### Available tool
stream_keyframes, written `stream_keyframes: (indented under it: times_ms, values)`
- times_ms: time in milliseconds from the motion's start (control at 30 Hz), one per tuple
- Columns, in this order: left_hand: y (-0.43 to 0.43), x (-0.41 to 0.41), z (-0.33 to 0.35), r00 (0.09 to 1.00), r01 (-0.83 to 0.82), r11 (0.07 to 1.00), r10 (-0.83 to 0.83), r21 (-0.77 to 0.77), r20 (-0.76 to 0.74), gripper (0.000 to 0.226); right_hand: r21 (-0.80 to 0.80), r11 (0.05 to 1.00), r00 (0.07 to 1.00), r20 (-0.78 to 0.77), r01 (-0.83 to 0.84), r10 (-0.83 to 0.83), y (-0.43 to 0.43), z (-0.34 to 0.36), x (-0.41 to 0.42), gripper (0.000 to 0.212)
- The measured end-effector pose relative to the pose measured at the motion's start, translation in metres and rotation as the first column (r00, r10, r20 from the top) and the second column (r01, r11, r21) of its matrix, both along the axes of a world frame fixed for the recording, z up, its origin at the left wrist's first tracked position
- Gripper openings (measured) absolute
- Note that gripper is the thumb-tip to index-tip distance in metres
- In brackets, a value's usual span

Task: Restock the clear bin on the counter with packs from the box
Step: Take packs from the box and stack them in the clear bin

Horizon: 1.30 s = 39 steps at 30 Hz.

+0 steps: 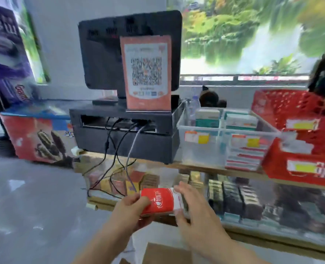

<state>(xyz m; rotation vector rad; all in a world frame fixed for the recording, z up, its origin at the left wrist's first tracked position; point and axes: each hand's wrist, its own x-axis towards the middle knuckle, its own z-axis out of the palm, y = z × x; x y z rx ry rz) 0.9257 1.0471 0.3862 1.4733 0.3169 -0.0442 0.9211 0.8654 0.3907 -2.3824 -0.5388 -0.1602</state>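
My left hand [131, 208] and right hand [194, 212] both grip one red pack [157, 201], low before the surface [196, 167] — not binned yet. The clear bin [201, 155] up right is part stocked — front-left compartment looks bare.

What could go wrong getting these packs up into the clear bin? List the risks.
The packs are only pinched between the left hand and right hand; the stack could slip apart.
Loose cables hang just above the hands and could snag on the lift.
The clear bin's front right section looks full; packs may not fit.
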Motion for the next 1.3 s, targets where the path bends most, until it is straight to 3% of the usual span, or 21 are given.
stream_keyframes:
  times_ms: [100, 200, 333, 600, 767, 967, 1100, 1300]
  values:
    - [-0.015, -0.001, 0.065, 0.996, 0.046, 0.999, -0.048, 0.030, 0.071, 0.012, -0.034, 0.999, 0.994, 0.106, -0.035, 0.038, -0.010, 0.067, -0.001, 0.071]
    - [-0.026, 0.002, 0.116, 0.991, 0.091, 0.995, -0.095, 0.043, 0.091, 0.016, -0.272, 0.962, 0.970, 0.226, -0.031, 0.095, -0.027, 0.128, 0.003, 0.088]
    - [-0.043, 0.005, 0.159, 0.982, 0.177, 0.984, -0.178, 0.020, 0.069, 0.020, -0.437, 0.900, 0.977, 0.192, 0.003, 0.089, -0.042, 0.181, 0.008, 0.095]
    - [-0.066, 0.032, 0.199, 0.955, 0.273, 0.962, -0.267, -0.027, 0.130, 0.020, -0.351, 0.935, 0.998, 0.031, -0.048, 0.063, -0.059, 0.220, 0.034, 0.071]
    - [-0.055, 0.047, 0.207, 0.966, 0.203, 0.974, -0.182, -0.101, 0.184, 0.020, -0.246, 0.964, 0.994, -0.004, 0.106, -0.110, -0.094, 0.238, 0.075, 0.072]
    - [-0.037, 0.049, 0.201, 0.965, 0.181, 0.983, -0.178, 0.000, 0.191, 0.014, -0.203, 0.952, 0.958, -0.128, 0.229, -0.258, -0.139, 0.247, 0.132, 0.071]
    - [-0.035, 0.057, 0.198, 0.972, 0.133, 0.991, -0.136, 0.028, 0.191, 0.014, -0.255, 0.921, 0.889, -0.278, 0.296, -0.363, -0.154, 0.233, 0.164, 0.073]
    - [-0.053, 0.079, 0.202, 0.973, 0.100, 0.994, -0.107, 0.043, 0.204, 0.015, -0.383, 0.901, 0.836, -0.411, 0.204, -0.364, -0.160, 0.213, 0.184, 0.071]
